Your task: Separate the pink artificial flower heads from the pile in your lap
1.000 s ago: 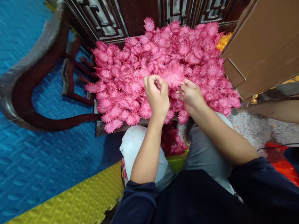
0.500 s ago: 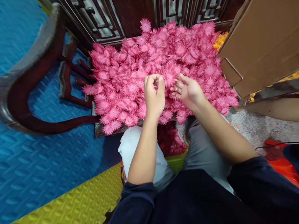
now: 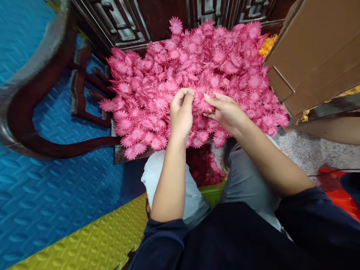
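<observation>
A large heap of pink artificial flowers (image 3: 144, 87) covers the seat of a dark wooden chair (image 3: 42, 147). Over its front middle, both my hands meet at one pink flower (image 3: 203, 102). My left hand (image 3: 180, 112) is closed in a pinch at the flower's left side, its fingertips partly hidden behind the thumb. From the right, my right hand (image 3: 226, 110) grips the petals between thumb and fingers. Against the similar blooms behind, the flower's outline is hard to make out.
A cardboard box (image 3: 326, 42) with a metal staple stands at the right, with yellow flowers (image 3: 267, 46) beside it. More pink flowers lie in a green container (image 3: 212, 193) between my knees. Another person's limb (image 3: 337, 131) reaches in at right. Blue and yellow mats (image 3: 66, 245) cover the left floor.
My right hand has closed from loosely spread fingers onto the flower. My left hand has shifted slightly left, still pinched. The view has moved a little.
</observation>
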`<state>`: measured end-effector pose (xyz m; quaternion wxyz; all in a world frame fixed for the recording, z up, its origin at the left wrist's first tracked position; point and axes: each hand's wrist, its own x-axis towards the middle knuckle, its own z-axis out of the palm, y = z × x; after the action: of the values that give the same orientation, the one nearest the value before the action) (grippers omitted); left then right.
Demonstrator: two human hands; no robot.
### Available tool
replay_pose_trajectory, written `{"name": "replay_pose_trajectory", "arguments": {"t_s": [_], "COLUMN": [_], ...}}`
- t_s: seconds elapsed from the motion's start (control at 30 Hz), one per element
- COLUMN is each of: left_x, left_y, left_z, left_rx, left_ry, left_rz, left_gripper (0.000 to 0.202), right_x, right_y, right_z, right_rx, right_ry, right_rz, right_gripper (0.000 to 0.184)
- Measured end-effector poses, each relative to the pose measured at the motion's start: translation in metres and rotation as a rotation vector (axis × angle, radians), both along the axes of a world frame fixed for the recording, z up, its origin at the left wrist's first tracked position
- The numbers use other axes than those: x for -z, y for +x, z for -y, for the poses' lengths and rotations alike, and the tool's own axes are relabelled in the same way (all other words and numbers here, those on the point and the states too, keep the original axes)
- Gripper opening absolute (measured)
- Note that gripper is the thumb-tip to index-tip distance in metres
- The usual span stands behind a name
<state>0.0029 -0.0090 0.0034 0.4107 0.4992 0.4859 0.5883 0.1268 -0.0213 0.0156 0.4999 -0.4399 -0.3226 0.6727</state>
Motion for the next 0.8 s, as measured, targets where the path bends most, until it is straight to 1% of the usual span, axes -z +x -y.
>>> {"name": "replay_pose_trajectory", "arguments": {"t_s": [0.17, 0.3, 0.4, 0.47, 0.63, 0.8], "left_x": [-0.003, -0.009, -0.008, -0.006, -0.003, 0.001], "left_y": [-0.002, -0.005, -0.009, -0.011, -0.010, 0.004], "left_z": [0.003, 0.008, 0.007, 0.006, 0.005, 0.007], "left_rx": [0.105, 0.112, 0.102, 0.052, -0.193, -0.356], "left_ry": [0.016, 0.090, 0.115, 0.118, 0.138, 0.190], "left_rz": [-0.022, -0.145, -0.259, -0.277, -0.192, -0.170], "left_gripper": [0.031, 0.026, 0.021, 0.018, 0.026, 0.027], "right_x": [0.004, 0.009, 0.009, 0.008, 0.004, 0.004], "right_y": [-0.001, 0.001, 0.001, 0.000, -0.004, -0.018], "right_z": [-0.002, -0.005, -0.005, -0.004, -0.002, 0.002], "right_rx": [0.016, 0.027, 0.029, 0.023, 0.024, 0.101], "right_ry": [0.113, 0.109, 0.098, 0.094, 0.103, 0.116], "right_rz": [0.059, 0.119, 0.111, 0.088, 0.056, -0.018], "right_gripper": [0.041, 0.039, 0.038, 0.036, 0.035, 0.034]}}
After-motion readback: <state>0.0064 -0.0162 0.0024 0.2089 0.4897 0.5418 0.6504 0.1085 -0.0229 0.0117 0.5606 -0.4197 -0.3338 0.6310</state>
